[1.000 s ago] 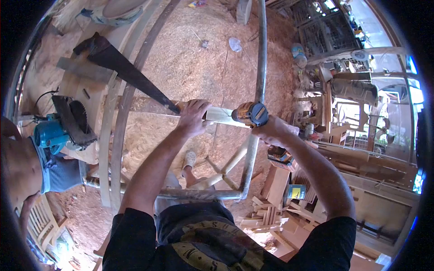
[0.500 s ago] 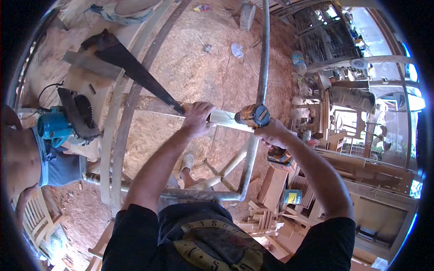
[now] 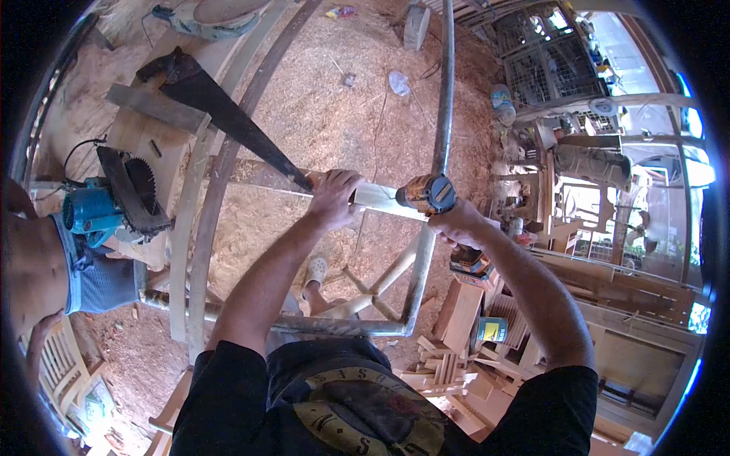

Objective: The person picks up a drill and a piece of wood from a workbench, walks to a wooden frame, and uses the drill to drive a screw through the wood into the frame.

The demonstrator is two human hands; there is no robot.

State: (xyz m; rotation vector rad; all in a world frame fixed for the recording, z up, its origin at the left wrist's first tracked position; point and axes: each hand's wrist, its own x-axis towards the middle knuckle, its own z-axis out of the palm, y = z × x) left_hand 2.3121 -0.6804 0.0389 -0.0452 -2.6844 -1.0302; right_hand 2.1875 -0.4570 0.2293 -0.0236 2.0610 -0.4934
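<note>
My right hand (image 3: 458, 222) is closed around the grip of an orange and black cordless drill (image 3: 428, 194). The drill's nose points left, over the right end of a pale wooden board (image 3: 378, 198). My left hand (image 3: 334, 199) is wrapped over that board, a short way left of the drill. A handsaw (image 3: 228, 114) with a dark blade lies diagonally, its narrow tip beside my left fingers and its handle at the upper left. Whether a screw sits at the drill's tip is too small to tell.
A blue circular saw (image 3: 114, 199) with exposed blade rests at left, near a person in blue shorts (image 3: 106, 277). Long rails (image 3: 215, 186) cross beside it. A metal pipe (image 3: 445, 91) runs up from the frame. Wood offcuts (image 3: 441, 365) and a can (image 3: 493, 330) stand lower right.
</note>
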